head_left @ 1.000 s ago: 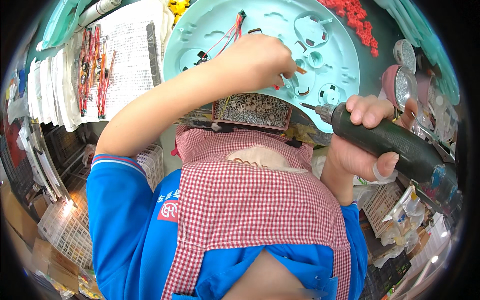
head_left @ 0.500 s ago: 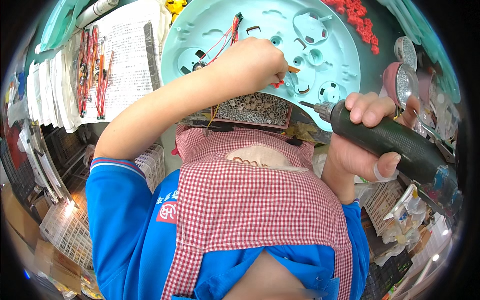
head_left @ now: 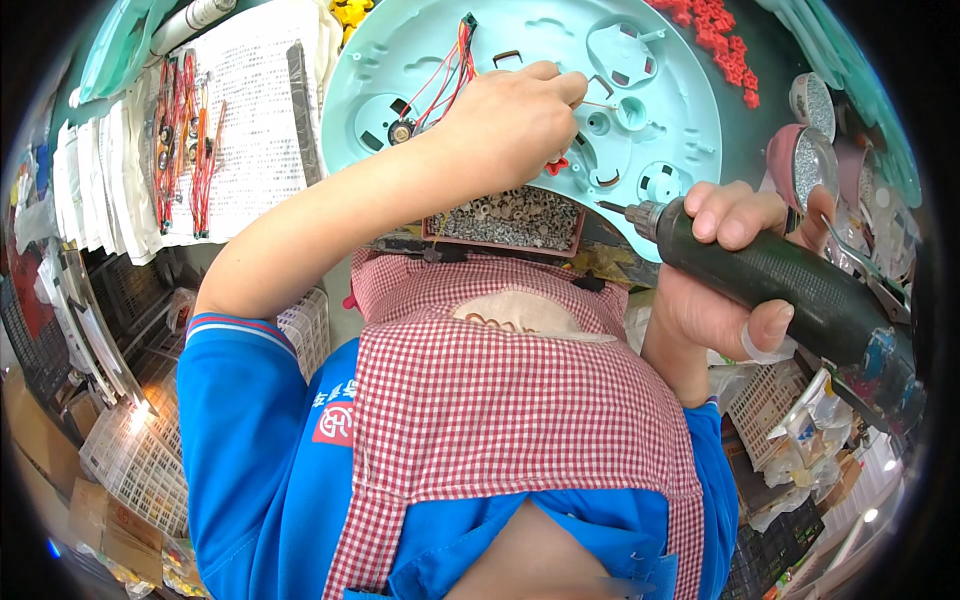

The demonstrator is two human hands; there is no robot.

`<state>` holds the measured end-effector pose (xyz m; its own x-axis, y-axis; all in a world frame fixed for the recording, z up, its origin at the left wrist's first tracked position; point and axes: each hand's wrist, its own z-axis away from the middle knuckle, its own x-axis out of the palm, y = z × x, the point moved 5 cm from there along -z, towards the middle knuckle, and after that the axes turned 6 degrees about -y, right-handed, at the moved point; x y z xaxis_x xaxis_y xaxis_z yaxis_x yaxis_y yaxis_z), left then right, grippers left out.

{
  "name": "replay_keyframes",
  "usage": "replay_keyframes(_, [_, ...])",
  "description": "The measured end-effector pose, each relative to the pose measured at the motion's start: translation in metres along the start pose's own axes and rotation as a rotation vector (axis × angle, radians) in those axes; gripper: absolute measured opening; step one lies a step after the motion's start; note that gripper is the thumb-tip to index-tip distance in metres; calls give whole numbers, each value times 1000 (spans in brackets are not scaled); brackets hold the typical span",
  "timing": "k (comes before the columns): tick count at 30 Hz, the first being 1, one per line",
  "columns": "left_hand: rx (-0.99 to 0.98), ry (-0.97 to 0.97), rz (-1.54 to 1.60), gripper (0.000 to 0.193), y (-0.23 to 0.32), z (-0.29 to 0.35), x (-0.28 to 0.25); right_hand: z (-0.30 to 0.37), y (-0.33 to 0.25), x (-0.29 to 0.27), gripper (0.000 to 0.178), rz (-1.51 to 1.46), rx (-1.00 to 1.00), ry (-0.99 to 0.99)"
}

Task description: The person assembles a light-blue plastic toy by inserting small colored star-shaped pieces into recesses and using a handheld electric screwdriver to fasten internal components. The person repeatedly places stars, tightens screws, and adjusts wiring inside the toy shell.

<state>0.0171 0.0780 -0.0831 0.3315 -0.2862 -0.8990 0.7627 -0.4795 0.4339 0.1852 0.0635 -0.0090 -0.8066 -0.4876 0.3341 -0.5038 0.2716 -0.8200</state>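
One round pale-turquoise plastic housing flat on the surface, likely light, stiff, best steadied at the rim, under left hand pinching something small with closed fingers, right hand wrapped around one dark green electric screwdriver, one tray of small screws nearby.

A workshop: a tray of tiny screws, bundles of wires and plastic baskets crowd the bench.
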Motion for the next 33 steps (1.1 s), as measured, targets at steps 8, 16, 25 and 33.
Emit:
replay_keyframes(8, [4,6,38,6,-1,0,0,0,0,2,85,-5,0,-10])
replay_keyframes(16, [20,31,-48,7,-1,-1,0,-1,-2,2,84,-2,8,-8])
replay_keyframes(25, [48,64,14,7,-2,0,2,-6,-2,2,82,-53,-4,-6])
replay_keyframes(33, [105,132,-53,7,0,1,-1,-6,0,4,82,-43,-11,10])
